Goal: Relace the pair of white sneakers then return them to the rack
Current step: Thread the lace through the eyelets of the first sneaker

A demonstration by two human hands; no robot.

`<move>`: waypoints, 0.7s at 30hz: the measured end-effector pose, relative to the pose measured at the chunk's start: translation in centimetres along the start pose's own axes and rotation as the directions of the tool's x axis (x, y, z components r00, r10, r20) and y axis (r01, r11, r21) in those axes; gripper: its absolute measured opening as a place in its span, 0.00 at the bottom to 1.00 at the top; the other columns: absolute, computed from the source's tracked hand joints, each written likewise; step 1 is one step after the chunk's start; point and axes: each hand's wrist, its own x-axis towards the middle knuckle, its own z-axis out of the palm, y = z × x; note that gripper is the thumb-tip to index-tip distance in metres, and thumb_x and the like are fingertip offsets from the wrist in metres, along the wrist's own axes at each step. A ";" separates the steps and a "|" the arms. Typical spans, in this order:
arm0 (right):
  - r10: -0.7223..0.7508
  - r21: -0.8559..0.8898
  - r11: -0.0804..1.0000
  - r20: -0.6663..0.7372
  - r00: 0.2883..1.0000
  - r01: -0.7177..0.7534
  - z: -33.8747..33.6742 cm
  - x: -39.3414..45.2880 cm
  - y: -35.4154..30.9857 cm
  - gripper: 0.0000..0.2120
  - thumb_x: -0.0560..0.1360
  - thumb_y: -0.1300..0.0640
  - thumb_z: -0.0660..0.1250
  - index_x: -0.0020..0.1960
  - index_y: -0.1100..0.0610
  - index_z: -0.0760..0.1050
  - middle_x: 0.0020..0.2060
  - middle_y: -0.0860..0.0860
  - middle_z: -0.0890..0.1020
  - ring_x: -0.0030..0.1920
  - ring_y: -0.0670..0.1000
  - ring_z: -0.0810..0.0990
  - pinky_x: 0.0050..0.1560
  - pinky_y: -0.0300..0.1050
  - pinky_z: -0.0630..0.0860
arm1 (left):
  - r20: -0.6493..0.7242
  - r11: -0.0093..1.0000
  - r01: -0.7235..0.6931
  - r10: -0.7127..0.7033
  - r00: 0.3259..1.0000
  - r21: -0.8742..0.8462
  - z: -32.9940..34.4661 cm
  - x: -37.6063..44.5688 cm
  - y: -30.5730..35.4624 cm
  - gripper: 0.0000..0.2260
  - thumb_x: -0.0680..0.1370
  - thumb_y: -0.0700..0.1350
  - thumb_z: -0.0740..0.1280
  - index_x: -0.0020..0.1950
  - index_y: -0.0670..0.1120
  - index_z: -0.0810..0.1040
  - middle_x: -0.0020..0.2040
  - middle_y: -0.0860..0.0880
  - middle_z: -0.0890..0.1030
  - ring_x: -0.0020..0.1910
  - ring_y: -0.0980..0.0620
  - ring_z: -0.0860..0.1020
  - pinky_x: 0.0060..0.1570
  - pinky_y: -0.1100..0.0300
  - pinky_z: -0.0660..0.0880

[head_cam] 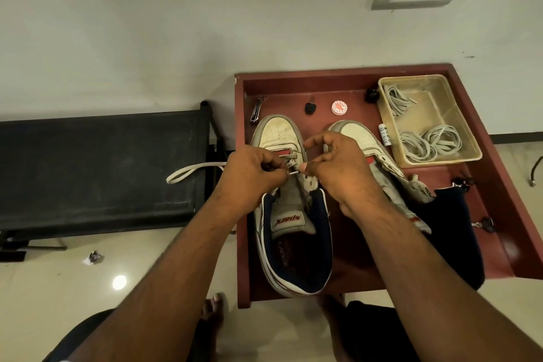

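Two white sneakers lie on a red-brown table (496, 173). The left sneaker (291, 223) points away from me, its tongue and navy lining showing. My left hand (252, 173) pinches the white lace (194, 171) near its tip over the eyelets, and a loop of lace trails off to the left. My right hand (338, 167) pinches the shoe's eyelet flap beside that tip. The right sneaker (364, 138) lies partly under my right wrist, its upper spread open.
A clear plastic tray (467, 138) with several loose laces stands at the table's back right. A small round tin (338, 107), a black key (310, 109) and a clip lie along the back. A black bench (97, 167) stands left. My bare feet are under the table's front edge.
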 end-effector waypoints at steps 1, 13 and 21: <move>0.004 0.005 1.000 0.003 1.000 -0.004 -0.1 0.0 0.0 0.18 0.67 0.67 0.76 0.52 0.51 0.78 0.38 0.56 0.83 0.43 0.55 0.84 0.44 0.47 0.80 | 0.001 1.000 -0.005 0.005 1.000 -0.005 0.0 0.0 0.0 0.06 0.74 0.35 0.73 0.41 0.46 0.85 0.34 0.55 0.81 0.30 0.66 0.77 0.32 0.75 0.71; 0.058 0.015 0.998 0.124 0.991 -0.061 -0.7 -0.1 -0.5 0.11 0.74 0.72 0.66 0.46 0.56 0.80 0.42 0.58 0.83 0.32 0.48 0.80 0.28 0.40 0.77 | -0.054 0.990 -0.069 0.076 0.996 0.126 0.9 0.1 -0.1 0.05 0.74 0.39 0.74 0.47 0.46 0.86 0.39 0.58 0.78 0.40 0.60 0.77 0.43 0.66 0.75; -0.126 -0.292 0.945 0.096 0.987 0.149 -1.9 0.6 -0.6 0.14 0.73 0.69 0.68 0.43 0.50 0.80 0.35 0.44 0.79 0.36 0.41 0.76 0.37 0.33 0.71 | 0.016 0.898 -0.208 0.219 0.976 0.387 0.5 0.7 -0.7 0.16 0.71 0.47 0.77 0.59 0.56 0.83 0.58 0.53 0.70 0.61 0.51 0.71 0.57 0.53 0.74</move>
